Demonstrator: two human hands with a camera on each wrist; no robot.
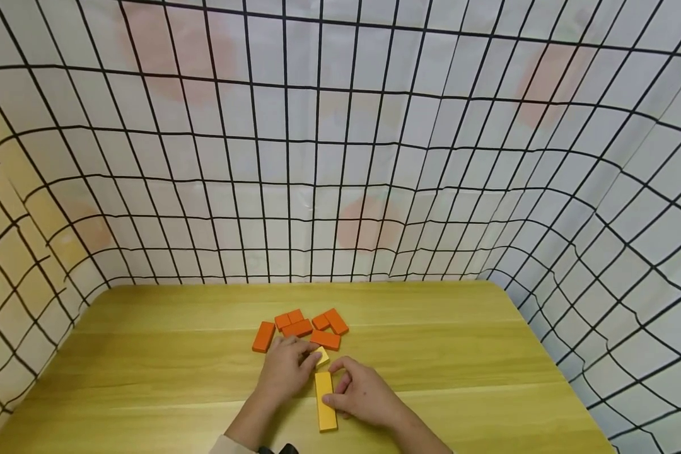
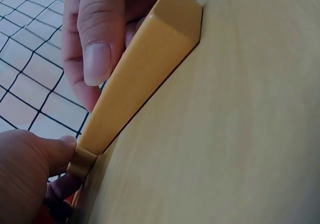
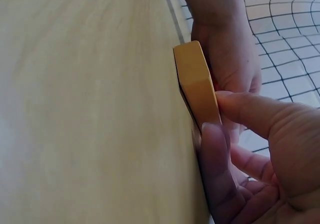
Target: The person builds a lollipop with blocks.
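A long yellow block (image 1: 326, 410) lies on the table, its length pointing away from me. At its far end sits a small yellow block (image 1: 322, 357). My left hand (image 1: 285, 371) pinches the small block between thumb and fingers; the left wrist view shows this small block (image 2: 82, 160) against the end of the long block (image 2: 142, 66). My right hand (image 1: 369, 394) holds the long block from the right, thumb on its top and index finger curled near its far end. In the right wrist view, other fingers rest low beside the long block (image 3: 195, 71).
Just beyond my hands lie several orange blocks: one (image 1: 263, 337) at the left, a cluster (image 1: 297, 328) in the middle, one (image 1: 325, 340) near the small yellow block and others (image 1: 336, 321) behind it. A black wire grid (image 1: 318, 183) surrounds the wooden table (image 1: 459, 353).
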